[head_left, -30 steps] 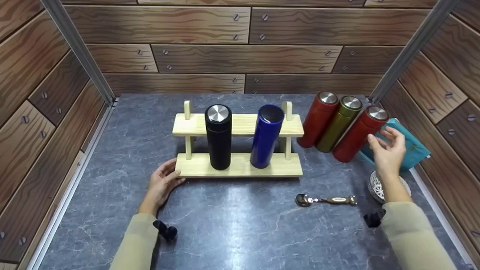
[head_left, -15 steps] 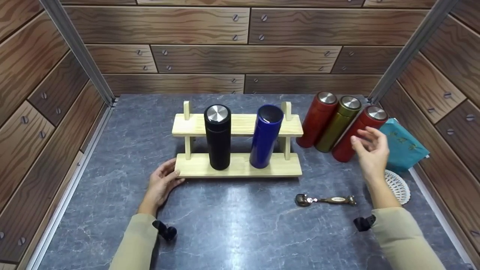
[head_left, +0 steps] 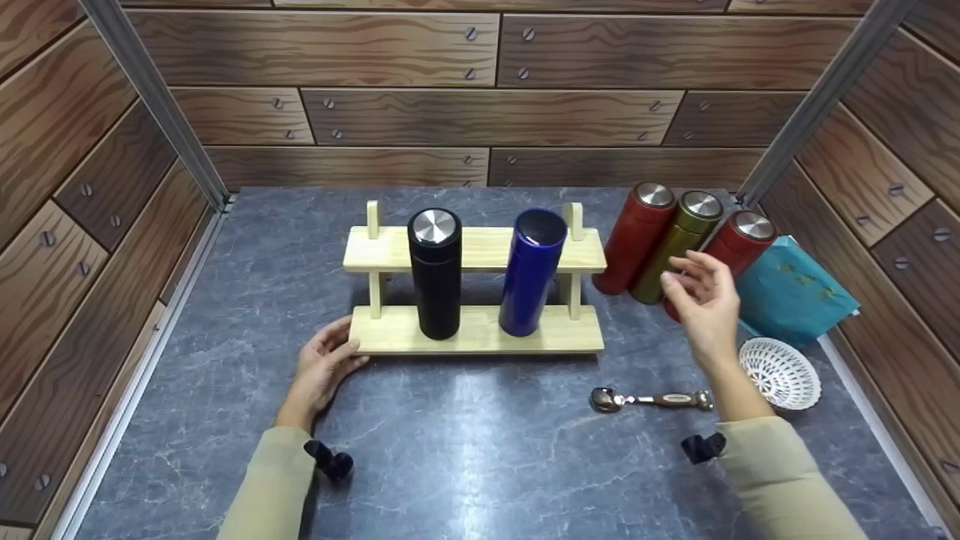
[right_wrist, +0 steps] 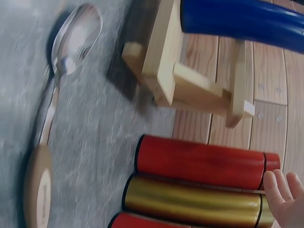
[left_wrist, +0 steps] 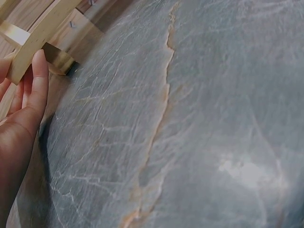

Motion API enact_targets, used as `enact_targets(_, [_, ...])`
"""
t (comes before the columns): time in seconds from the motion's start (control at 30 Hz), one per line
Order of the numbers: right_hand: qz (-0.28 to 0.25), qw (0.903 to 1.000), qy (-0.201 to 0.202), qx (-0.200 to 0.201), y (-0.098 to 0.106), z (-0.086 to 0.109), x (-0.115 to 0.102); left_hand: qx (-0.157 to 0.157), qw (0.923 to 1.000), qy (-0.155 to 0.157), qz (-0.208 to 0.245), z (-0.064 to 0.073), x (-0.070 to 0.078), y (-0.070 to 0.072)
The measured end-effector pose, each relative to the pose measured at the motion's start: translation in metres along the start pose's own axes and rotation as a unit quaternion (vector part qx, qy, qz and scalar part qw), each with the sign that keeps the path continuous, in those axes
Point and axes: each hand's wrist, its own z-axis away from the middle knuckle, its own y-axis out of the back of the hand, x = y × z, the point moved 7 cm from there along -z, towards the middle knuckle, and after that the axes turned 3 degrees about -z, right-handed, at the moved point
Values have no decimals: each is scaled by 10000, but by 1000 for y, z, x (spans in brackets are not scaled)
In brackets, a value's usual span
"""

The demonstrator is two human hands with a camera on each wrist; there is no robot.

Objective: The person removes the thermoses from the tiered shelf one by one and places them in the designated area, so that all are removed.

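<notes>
A two-tier wooden rack [head_left: 480,341] stands mid-table, with a black thermos flask [head_left: 436,281] and a blue thermos flask [head_left: 531,281] upright on its lower shelf. My left hand [head_left: 321,367] grips that shelf's left front corner; the left wrist view shows thumb and fingers on either side of the board [left_wrist: 35,45]. My right hand [head_left: 705,311], fingers loosely bent and holding nothing, hovers before three flasks to the rack's right: a red one [head_left: 630,247], an olive-gold one [head_left: 679,236] and another red one [head_left: 739,247], which the hand partly covers.
A large spoon [head_left: 651,400] with a brown handle lies on the grey marbled table [head_left: 480,450], front right. A white openwork basket [head_left: 780,371] sits beside my right forearm. Behind it rests a teal packet [head_left: 795,296] near the right wall.
My right hand has moved left, from beside the nearer red flask to in front of it, uncovering the basket and packet. My left hand stays on the rack; the flasks have not moved.
</notes>
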Motion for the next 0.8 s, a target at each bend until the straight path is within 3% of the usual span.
enact_targets(0.27, [-93, 9986, 93, -505, -32, 7, 0, 63, 9997, -50, 214, 2, -2, 0])
enact_targets(0.8, [-171, 9908, 253, -1316, -91, 22, -6, 39, 10000, -7, 87, 1, 1, -1])
